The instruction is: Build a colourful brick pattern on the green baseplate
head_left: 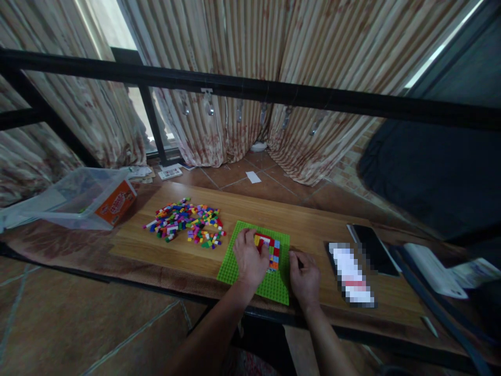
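Observation:
A green baseplate (238, 249) lies on the wooden board near its front edge. A small build of red, yellow, blue and orange bricks (273, 249) stands on it. My left hand (250, 259) rests on the plate with its fingers curled onto the left side of the build. My right hand (304, 279) lies at the plate's right edge, fingers closed against it. Whether either hand holds a loose brick is hidden. A pile of small mixed-colour bricks (187, 221) is spread on the board to the left of the plate.
A clear plastic tub with an orange label (86, 198) lies at the far left. A dark phone (372, 247) and a pixelated card (351, 274) lie right of the plate, with papers (438, 269) further right. A black bar (250, 89) crosses in front of curtains.

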Tool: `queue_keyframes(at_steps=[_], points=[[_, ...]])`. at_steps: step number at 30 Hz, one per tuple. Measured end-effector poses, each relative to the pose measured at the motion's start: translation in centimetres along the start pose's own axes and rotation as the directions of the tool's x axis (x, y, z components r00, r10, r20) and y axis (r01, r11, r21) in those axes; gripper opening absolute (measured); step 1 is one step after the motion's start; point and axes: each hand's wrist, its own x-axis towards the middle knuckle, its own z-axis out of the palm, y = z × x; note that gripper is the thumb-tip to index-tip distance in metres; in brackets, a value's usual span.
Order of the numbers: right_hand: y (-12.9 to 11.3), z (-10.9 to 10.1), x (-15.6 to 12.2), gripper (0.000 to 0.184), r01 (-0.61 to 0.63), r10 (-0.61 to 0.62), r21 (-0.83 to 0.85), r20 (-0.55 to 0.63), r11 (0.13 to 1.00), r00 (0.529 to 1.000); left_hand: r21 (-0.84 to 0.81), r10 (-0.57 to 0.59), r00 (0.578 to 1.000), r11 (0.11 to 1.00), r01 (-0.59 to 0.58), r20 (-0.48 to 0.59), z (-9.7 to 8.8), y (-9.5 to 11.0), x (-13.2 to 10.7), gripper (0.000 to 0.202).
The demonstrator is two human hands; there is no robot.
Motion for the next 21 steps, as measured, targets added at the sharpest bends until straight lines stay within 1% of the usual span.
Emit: queue_keyframes(at_steps=[5, 14, 17, 21], points=[[0.1, 0.0, 0.0, 0.040, -0.008, 0.008, 0.002, 0.001, 1.000, 1.000, 0.088, 0.005, 1.000, 0.996, -0.008, 0.025, 0.4, 0.1, -0.2, 0.046], [-0.1, 0.0, 0.0, 0.041, -0.002, 0.002, 0.003, -0.007, 1.000, 1.000, 0.172, -0.074, 0.997, 0.983, 0.068, 0.029, 0.6, 1.2, -0.3, 0.042], [-0.2, -0.1, 0.0, 0.041, 0.001, -0.001, 0.004, -0.010, 1.000, 1.000, 0.173, -0.086, 0.996, 0.982, 0.080, 0.027, 0.6, 1.3, -0.4, 0.042], [-0.2, -0.1, 0.0, 0.040, -0.001, 0.001, 0.000, -0.006, 1.000, 1.000, 0.106, -0.083, 0.995, 0.991, 0.077, 0.052, 0.1, 0.9, -0.2, 0.044]])
